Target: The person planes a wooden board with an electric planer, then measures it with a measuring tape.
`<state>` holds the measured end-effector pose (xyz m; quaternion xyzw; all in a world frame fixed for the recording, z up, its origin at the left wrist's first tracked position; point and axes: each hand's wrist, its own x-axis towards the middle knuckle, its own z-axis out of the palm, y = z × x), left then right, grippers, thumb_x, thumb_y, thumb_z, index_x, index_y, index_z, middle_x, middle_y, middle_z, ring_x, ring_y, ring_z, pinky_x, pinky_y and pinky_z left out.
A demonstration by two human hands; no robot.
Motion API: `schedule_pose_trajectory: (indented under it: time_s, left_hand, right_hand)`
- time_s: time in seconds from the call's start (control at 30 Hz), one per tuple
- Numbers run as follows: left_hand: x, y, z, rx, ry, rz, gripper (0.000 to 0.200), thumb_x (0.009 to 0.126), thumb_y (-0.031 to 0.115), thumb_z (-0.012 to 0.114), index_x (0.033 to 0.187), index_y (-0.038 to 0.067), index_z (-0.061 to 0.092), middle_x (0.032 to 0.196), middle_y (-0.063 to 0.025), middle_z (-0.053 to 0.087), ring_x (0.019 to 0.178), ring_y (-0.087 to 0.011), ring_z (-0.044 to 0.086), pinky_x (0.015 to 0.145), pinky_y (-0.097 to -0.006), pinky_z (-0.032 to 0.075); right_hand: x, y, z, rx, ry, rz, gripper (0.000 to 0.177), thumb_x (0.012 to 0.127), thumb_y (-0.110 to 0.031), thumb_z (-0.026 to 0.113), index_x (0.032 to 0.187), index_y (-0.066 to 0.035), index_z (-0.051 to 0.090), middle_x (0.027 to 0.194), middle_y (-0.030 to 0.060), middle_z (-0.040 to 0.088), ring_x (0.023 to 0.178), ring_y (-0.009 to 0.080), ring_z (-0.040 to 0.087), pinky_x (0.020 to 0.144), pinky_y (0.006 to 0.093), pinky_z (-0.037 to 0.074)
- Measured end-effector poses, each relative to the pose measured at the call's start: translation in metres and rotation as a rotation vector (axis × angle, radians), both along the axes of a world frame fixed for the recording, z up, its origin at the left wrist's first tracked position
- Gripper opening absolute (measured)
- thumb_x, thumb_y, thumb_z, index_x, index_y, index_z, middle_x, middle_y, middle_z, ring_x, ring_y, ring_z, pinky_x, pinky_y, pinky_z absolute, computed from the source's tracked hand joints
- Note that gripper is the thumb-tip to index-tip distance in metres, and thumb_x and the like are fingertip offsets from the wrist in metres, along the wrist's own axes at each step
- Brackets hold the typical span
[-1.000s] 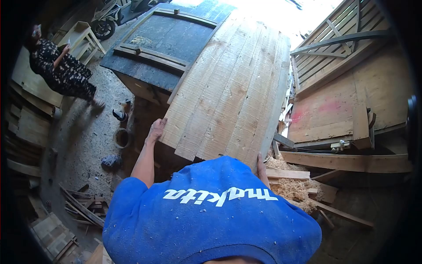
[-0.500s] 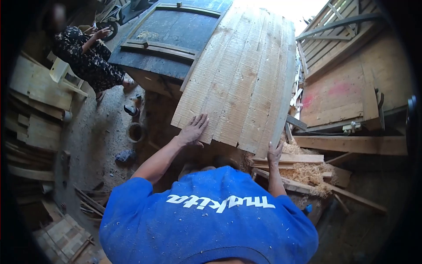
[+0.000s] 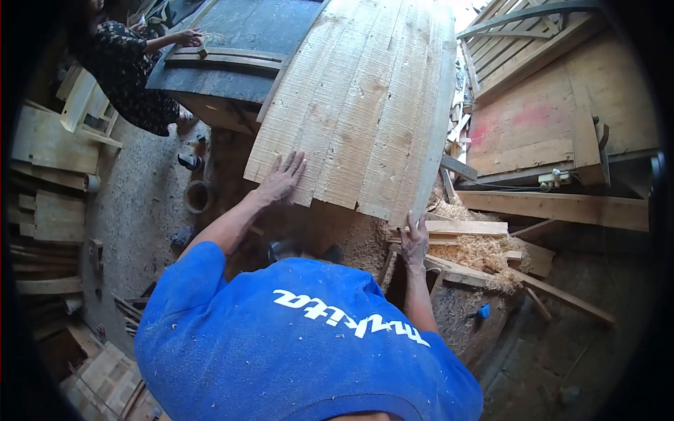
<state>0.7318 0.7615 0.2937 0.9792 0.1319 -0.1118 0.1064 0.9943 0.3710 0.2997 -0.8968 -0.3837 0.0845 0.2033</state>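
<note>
A broad panel of rough pale planks (image 3: pixel 351 105) stretches away in front of me, its near end jagged where the planks differ in length. My left hand (image 3: pixel 279 184) lies flat on top near its left corner, fingers stretched and slightly apart. At the near right corner, my right hand (image 3: pixel 415 242) holds the panel's edge, with one digit on top and others along the outer side. The panel lies alongside a dark worktable (image 3: pixel 246 28). My blue shirt (image 3: pixel 302 337), dusted with wood specks, fills the bottom of the view.
A person (image 3: pixel 126 77) in dark patterned clothing stands at the left of the worktable, one hand over it. Shavings (image 3: pixel 484 256) and offcuts lie right of my right hand. A long beam (image 3: pixel 554 209) and a large wooden panel (image 3: pixel 526 133) are farther right. Boards (image 3: pixel 60 217) are stacked left.
My view has shifted, so panel and worktable appear farther left and higher. Both hands stay at the panel's near end. The other person's hand has come down over the worktable.
</note>
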Motion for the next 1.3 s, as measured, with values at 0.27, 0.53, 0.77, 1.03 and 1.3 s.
schedule_pose_trajectory:
  time_s: [0.27,0.53,0.77,1.03,1.3]
  left_hand:
    - [-0.002,0.019,-0.002,0.0,0.006,-0.036,0.114,0.071,0.042,0.078,0.16,0.001,0.02,0.17,-0.0174,0.012,0.158,-0.0363,0.01,0.122,-0.0648,0.016]
    - [0.044,0.075,-0.017,-0.026,-0.048,-0.059,0.146,0.046,0.045,0.092,0.161,0.002,0.014,0.17,-0.0185,0.01,0.157,-0.0377,0.008,0.121,-0.0648,0.019]
    - [0.101,0.14,-0.027,-0.069,-0.044,-0.078,0.149,0.045,0.049,0.093,0.162,0.005,0.011,0.171,-0.0174,0.008,0.157,-0.0386,0.006,0.12,-0.0656,0.019]
    - [0.169,0.199,-0.032,-0.096,-0.015,-0.069,0.148,0.047,0.047,0.096,0.162,0.005,0.013,0.17,-0.0151,0.012,0.157,-0.0374,0.006,0.124,-0.0625,0.014]
    - [0.241,0.255,-0.024,-0.114,-0.041,-0.084,0.15,0.046,0.048,0.097,0.162,0.005,0.013,0.17,-0.0174,0.01,0.157,-0.0378,0.007,0.123,-0.063,0.015]
  right_hand:
    - [0.015,-0.007,-0.021,-0.04,-0.197,0.086,0.06,0.09,-0.03,0.072,0.147,-0.027,0.056,0.158,0.0231,0.04,0.145,0.0316,0.043,0.12,0.0591,0.018]
    - [0.055,0.049,-0.004,-0.087,-0.173,0.034,0.055,0.092,-0.039,0.069,0.145,-0.028,0.058,0.156,0.0235,0.042,0.147,0.0306,0.042,0.124,0.0558,0.005]
    - [0.113,0.104,-0.009,-0.037,-0.177,0.045,0.066,0.083,-0.019,0.078,0.146,-0.028,0.057,0.156,0.0223,0.044,0.145,0.0315,0.043,0.125,0.0536,0.01]
    - [0.175,0.164,-0.001,-0.039,-0.14,0.048,0.064,0.083,-0.02,0.079,0.143,-0.023,0.059,0.153,0.028,0.043,0.147,0.0338,0.039,0.127,0.048,0.009]
    - [0.25,0.223,-0.002,-0.07,-0.043,0.004,0.062,0.081,-0.016,0.08,0.14,-0.018,0.062,0.149,0.0327,0.044,0.144,0.0377,0.042,0.127,0.0472,0.012]
